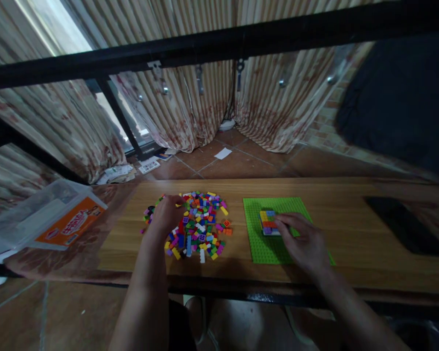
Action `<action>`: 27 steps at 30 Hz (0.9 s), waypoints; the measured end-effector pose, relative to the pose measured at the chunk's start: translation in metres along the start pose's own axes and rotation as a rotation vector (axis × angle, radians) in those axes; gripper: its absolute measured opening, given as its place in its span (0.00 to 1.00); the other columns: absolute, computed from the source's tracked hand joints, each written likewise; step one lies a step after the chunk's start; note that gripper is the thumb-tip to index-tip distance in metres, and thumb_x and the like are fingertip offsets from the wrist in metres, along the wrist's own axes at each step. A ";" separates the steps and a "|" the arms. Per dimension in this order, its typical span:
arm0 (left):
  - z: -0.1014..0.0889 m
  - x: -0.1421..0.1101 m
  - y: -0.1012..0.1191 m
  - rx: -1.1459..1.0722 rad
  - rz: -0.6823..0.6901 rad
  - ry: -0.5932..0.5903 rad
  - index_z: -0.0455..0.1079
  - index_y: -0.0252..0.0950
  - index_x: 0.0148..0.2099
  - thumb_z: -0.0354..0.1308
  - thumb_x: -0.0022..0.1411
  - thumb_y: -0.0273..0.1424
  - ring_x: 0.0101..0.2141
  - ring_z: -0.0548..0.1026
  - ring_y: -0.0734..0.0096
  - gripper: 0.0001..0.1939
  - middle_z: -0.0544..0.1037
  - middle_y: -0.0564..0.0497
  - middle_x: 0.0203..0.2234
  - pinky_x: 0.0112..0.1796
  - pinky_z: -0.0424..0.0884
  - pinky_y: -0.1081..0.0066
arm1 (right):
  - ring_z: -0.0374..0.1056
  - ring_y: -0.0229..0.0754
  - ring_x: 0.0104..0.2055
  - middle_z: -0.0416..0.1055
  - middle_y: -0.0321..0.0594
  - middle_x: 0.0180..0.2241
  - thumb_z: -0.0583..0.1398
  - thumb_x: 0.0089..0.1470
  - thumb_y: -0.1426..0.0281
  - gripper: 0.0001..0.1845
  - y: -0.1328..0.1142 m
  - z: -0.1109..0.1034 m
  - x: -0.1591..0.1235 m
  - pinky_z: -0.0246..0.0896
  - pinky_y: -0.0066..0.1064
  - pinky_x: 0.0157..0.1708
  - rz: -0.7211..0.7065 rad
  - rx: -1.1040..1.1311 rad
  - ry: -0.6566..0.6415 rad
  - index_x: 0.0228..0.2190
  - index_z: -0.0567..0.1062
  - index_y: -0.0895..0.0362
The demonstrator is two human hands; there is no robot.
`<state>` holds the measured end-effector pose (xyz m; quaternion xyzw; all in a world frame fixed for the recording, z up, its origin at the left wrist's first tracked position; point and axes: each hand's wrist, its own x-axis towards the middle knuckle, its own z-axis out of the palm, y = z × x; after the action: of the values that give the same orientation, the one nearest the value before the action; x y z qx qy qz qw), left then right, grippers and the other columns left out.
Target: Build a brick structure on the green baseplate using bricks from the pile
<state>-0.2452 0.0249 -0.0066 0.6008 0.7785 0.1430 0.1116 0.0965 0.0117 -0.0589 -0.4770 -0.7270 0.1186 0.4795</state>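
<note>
A heap of small multicoloured toy bricks (201,226) is spread over the left half of the wooden board. Reaching into its upper left part is my left hand (166,213), fingers bent together and pointing down among the bricks; what they hold, if anything, is hidden. To the right lies a green studded baseplate (256,248). On it sits a small block of toy bricks (268,223) in yellow, blue, orange and purple rows above a whitish layer. My right hand (303,239) is closed, with thumb and forefinger pinched at the block's right edge.
The wooden board (219,187) carries a dark flat phone-like object (406,224) at the right. A clear plastic tub (40,209) with an orange label stands at the left. Behind are a black metal bar (205,44), striped curtains (190,112) and papers (223,153) on the tiled floor.
</note>
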 end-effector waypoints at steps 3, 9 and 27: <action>0.013 -0.008 0.031 -0.166 0.239 -0.015 0.75 0.36 0.42 0.57 0.56 0.32 0.34 0.76 0.65 0.12 0.80 0.48 0.33 0.37 0.68 0.71 | 0.73 0.43 0.38 0.76 0.41 0.34 0.58 0.58 0.66 0.07 0.004 -0.007 0.006 0.69 0.36 0.38 0.007 -0.013 0.025 0.33 0.77 0.53; 0.064 -0.046 0.111 -0.328 0.587 -0.158 0.71 0.39 0.47 0.54 0.60 0.28 0.35 0.75 0.70 0.12 0.77 0.49 0.39 0.40 0.70 0.70 | 0.72 0.42 0.34 0.76 0.40 0.31 0.57 0.58 0.67 0.09 0.009 -0.020 0.017 0.69 0.33 0.35 0.079 -0.038 0.135 0.31 0.77 0.55; 0.104 -0.067 0.162 -0.141 0.721 0.053 0.70 0.38 0.38 0.56 0.60 0.28 0.39 0.71 0.62 0.03 0.76 0.50 0.35 0.43 0.68 0.62 | 0.71 0.40 0.35 0.75 0.39 0.32 0.57 0.58 0.70 0.08 0.010 -0.028 0.013 0.67 0.31 0.37 0.077 0.015 0.115 0.31 0.77 0.55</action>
<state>-0.0456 0.0074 -0.0458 0.8236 0.5076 0.2418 0.0748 0.1239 0.0192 -0.0427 -0.5070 -0.6786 0.1148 0.5190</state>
